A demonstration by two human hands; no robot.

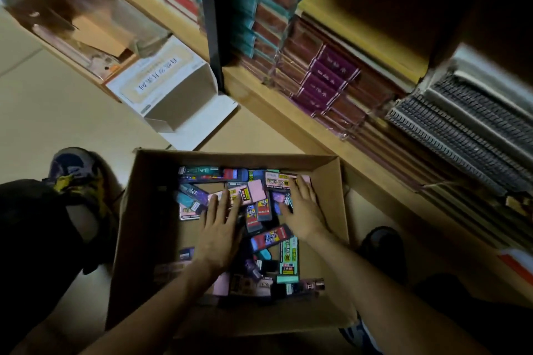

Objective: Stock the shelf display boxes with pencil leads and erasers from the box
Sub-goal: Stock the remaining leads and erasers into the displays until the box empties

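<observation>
1. Grip state: my left grip (222, 228) is released. Its fingers are straight and spread, palm down on the goods in the middle of the cardboard box (138, 239). My right grip (302, 204) is also released and flat, fingers pointing toward the far right corner of the box. Neither grasps anything.
2. Location of stock: the packs (259, 210) lie loose in a jumbled heap on the box bottom. They are thickest along the far edge and down the middle, and bare cardboard shows along the left edge. The box stands on the floor (43, 95) at the foot of the shelf (288, 101).
3. Governing relation: the stock lies directly beneath both palms, so any pick goes straight down. A red-and-black pack (269, 238) lies between the two grips, just beside the thumb side of the left one. Its long axis runs diagonally from near left to far right. A green-and-white pack (289, 258) sits nearer me, with its long axis running near to far, closer to my right forearm.
4. Appearance: the packs are small, flat and oblong, in pink, teal, purple, red and black, and many carry price stickers. The print is too small to tell leads from erasers.
5. Assessment: I judge this to be the sorting step, with shelving not yet begun. An open white carton (173, 89) lies beyond the far left corner of the box, and I cannot tell whether it is a display box.
</observation>
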